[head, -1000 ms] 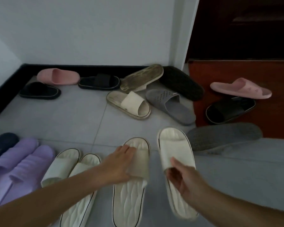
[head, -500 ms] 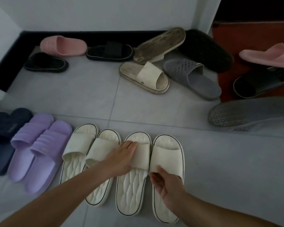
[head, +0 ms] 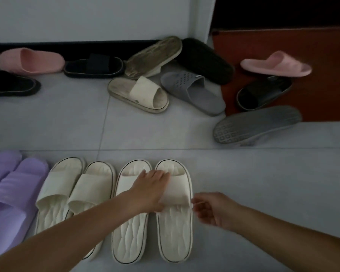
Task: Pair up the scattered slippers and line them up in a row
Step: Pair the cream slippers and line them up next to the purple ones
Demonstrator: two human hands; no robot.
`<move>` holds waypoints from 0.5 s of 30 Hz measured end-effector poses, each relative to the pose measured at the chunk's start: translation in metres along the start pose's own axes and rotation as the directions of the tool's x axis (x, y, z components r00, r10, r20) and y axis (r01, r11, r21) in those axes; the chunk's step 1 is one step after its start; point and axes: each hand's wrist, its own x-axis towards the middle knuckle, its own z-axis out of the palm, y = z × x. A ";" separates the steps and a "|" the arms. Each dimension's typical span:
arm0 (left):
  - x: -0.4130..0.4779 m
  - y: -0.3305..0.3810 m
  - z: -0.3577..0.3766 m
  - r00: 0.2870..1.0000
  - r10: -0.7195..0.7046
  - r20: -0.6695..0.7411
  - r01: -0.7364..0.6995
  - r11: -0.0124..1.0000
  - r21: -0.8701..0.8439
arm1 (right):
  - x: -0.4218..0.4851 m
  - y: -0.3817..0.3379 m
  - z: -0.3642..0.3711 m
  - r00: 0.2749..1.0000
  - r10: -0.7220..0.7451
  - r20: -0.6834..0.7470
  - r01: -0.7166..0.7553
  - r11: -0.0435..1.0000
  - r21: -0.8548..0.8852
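Home entryway: grey tiled floor [head: 57,124], white wall [head: 86,16], black skirting [head: 47,45]; red doormat [head: 322,95] before dark door [head: 283,10], upper right; many house slippers [head: 194,93].

The cream slippers [head: 173,228] are showing matt, rubbery plastic with wavy-ribbed footbeds, the floor tiles [head: 67,124] are looking smooth and faintly glossy, and the overturned grey slipper [head: 257,124] is baring a rough patterned sole.

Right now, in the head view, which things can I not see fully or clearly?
Head view:
Purple slippers: cut off by the left edge.
Black slipper at far left: cut off by the left edge.
Third cream slipper: its strap lies mostly under the left hand.
Upturned grey slipper: sole up, so its upper side is hidden.
Right hand: blurred; contact with the rightmost cream slipper is unclear.
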 end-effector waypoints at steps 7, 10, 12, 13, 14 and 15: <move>-0.006 0.005 -0.005 0.995 -0.076 0.063 0.083 0.989 -0.122 | 0.002 -0.102 -0.109 0.724 -0.689 -0.014 0.122 0.148 -0.982; -0.001 0.011 -0.035 0.993 -0.102 0.060 0.110 0.981 -0.160 | 0.008 -0.148 -0.154 0.636 -0.741 0.215 -0.248 -0.460 -0.853; 0.008 0.011 -0.066 0.994 -0.109 -0.024 0.106 0.989 -0.098 | 0.009 -0.180 -0.170 0.650 -0.723 0.237 -0.333 -0.550 -0.766; 0.012 0.011 -0.083 0.992 -0.114 -0.054 0.111 0.992 -0.065 | 0.010 -0.193 -0.176 0.676 -0.695 0.245 -0.349 -0.595 -0.724; 0.016 0.012 -0.100 0.990 -0.121 -0.074 0.119 0.992 -0.038 | 0.011 -0.203 -0.181 0.698 -0.665 0.263 -0.353 -0.641 -0.682; 0.021 0.012 -0.117 0.988 -0.127 -0.086 0.127 0.992 -0.012 | 0.014 -0.208 -0.185 0.718 -0.638 0.278 -0.353 -0.678 -0.645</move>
